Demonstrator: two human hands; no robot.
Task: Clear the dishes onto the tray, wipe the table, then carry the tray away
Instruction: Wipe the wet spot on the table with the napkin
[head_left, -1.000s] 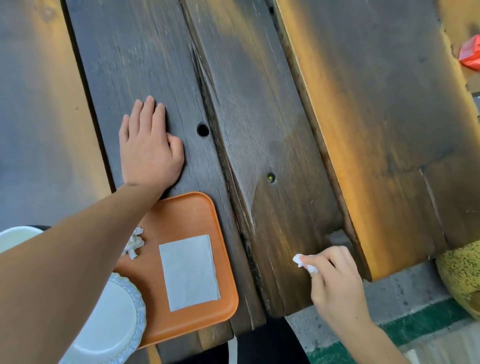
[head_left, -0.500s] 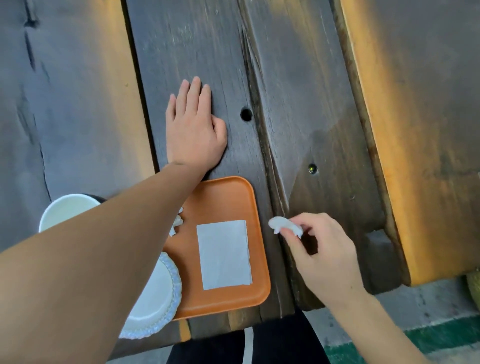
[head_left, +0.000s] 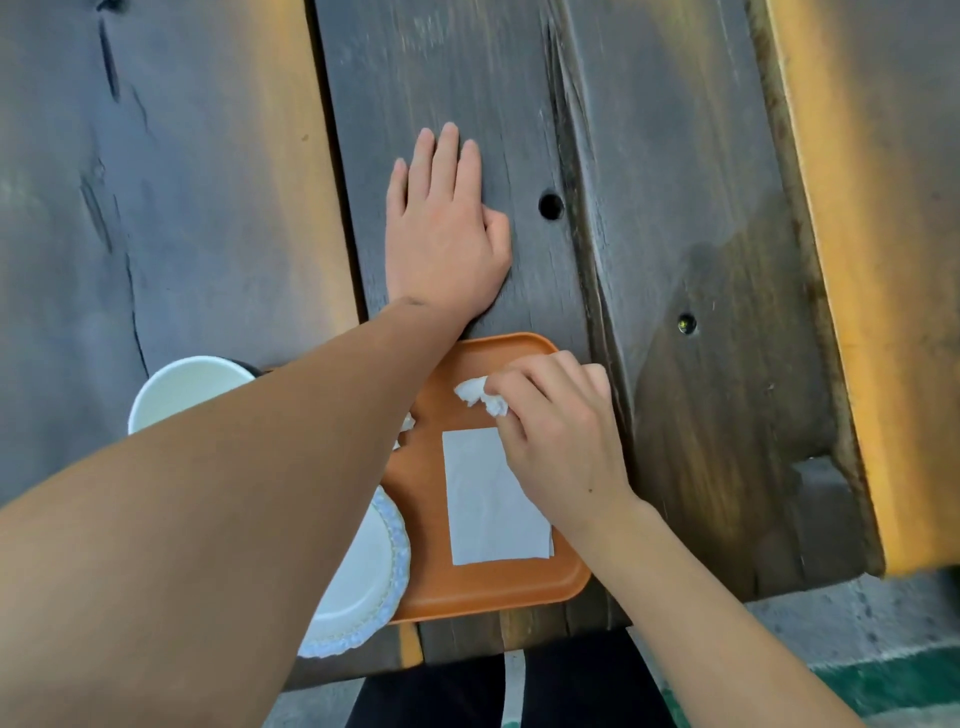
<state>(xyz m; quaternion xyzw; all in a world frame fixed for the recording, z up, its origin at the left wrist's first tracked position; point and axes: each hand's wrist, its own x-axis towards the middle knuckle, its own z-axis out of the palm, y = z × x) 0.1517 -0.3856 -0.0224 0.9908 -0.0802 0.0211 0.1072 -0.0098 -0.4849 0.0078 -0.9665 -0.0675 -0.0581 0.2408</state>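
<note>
Carrying the wad (head_left: 480, 397) from the table (head_left: 701, 208) edge, the right hand (head_left: 558, 436) now pinches it over the tray (head_left: 498, 587); wiping looks finished. Left hand (head_left: 447, 234) lies flat, open.

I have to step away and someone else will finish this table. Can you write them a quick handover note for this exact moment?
Left hand: flat, palm down on the dark table beyond the tray, holding nothing.
Right hand: over the orange tray, fingers pinching a crumpled white tissue.
On the tray: a flat white napkin, a white paper plate overhanging the near edge, a white cup at the left, another tissue scrap partly hidden by the left arm.
Done: dishes are on the tray; no dishes on the visible tabletop.
Left: drop the tissue on the tray, carry the tray away.
</note>
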